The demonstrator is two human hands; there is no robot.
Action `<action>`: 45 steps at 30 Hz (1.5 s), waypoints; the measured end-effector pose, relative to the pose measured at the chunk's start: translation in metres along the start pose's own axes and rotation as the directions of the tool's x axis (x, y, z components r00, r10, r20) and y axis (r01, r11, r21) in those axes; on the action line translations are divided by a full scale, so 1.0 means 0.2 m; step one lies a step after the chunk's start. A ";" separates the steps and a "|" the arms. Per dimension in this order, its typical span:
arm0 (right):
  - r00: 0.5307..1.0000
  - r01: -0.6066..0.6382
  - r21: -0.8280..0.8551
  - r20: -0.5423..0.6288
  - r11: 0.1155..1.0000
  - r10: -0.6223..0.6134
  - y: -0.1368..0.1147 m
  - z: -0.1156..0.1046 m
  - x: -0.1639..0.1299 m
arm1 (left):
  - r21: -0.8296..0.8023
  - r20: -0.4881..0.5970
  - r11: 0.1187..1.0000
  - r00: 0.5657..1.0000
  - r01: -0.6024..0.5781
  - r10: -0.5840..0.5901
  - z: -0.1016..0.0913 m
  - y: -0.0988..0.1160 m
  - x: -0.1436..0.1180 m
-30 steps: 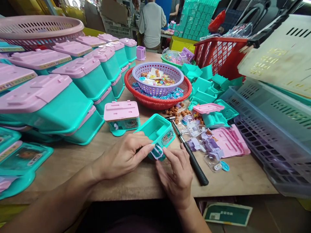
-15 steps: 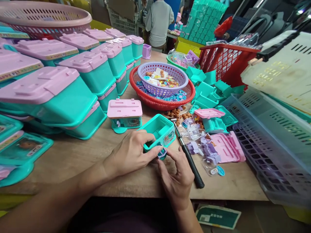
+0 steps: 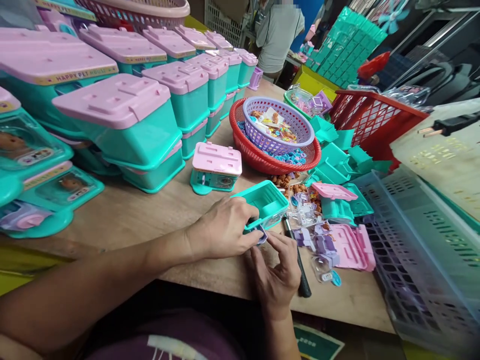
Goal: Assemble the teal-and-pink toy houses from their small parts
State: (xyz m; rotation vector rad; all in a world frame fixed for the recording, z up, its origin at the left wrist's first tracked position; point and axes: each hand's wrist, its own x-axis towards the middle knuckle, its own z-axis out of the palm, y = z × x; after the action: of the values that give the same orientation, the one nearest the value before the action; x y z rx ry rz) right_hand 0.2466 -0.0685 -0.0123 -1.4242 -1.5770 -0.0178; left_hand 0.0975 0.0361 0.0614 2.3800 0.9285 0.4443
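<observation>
My left hand (image 3: 225, 230) grips the near side of an open teal plastic box (image 3: 267, 202) on the wooden table (image 3: 150, 215). A small purple part (image 3: 260, 235) sits at the box's near corner, pinched between my left thumb and the fingertips of my right hand (image 3: 276, 272). A black-handled tool (image 3: 300, 270) lies on the table just right of my right hand. A finished teal box with a pink lid (image 3: 215, 167) stands behind the open one.
Stacks of teal boxes with pink lids (image 3: 123, 120) fill the left. A purple basket (image 3: 277, 125) sits inside a red one (image 3: 262, 157). Loose pink lids (image 3: 348, 247), purple parts and teal shells lie to the right, beside grey crates (image 3: 423, 250). A person stands at the far end.
The camera has swung left and closer. The purple part went from held free in front of the box to pressed at its lower near corner, both hands still on it.
</observation>
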 end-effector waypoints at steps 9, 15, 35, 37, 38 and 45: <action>1.000 0.008 -0.048 0.029 0.999 -0.006 -0.01 0.01 0.01 | 0.019 -0.034 1.000 0.999 -0.002 0.002 0.01 -0.01 -0.01; 0.999 -0.010 0.014 0.034 1.000 0.009 -0.02 0.02 0.00 | -0.029 0.059 0.998 0.996 -0.063 0.064 -0.05 -0.04 -0.01; 0.999 0.015 -0.014 0.051 1.000 -0.014 -0.02 0.02 0.00 | 0.111 0.071 0.994 0.997 -0.003 -0.005 -0.04 0.02 -0.03; 0.999 0.013 -0.026 0.043 1.000 -0.012 -0.03 0.03 0.00 | 0.093 0.078 0.996 0.997 0.008 -0.015 -0.04 0.02 -0.02; 0.999 0.017 -0.027 0.038 0.999 -0.016 -0.04 0.03 0.00 | 0.085 0.084 0.996 0.996 0.011 -0.019 -0.05 0.01 -0.02; 0.999 0.019 0.006 0.028 1.000 -0.019 -0.05 0.03 0.02 | 0.064 0.103 0.998 0.995 0.009 -0.015 -0.05 0.03 -0.03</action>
State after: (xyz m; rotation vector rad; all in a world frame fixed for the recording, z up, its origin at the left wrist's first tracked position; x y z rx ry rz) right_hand 0.2351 -0.0652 -0.0077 -1.4107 -1.6125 -0.0052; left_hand 0.0904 0.0321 0.0718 2.4282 0.9222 0.2881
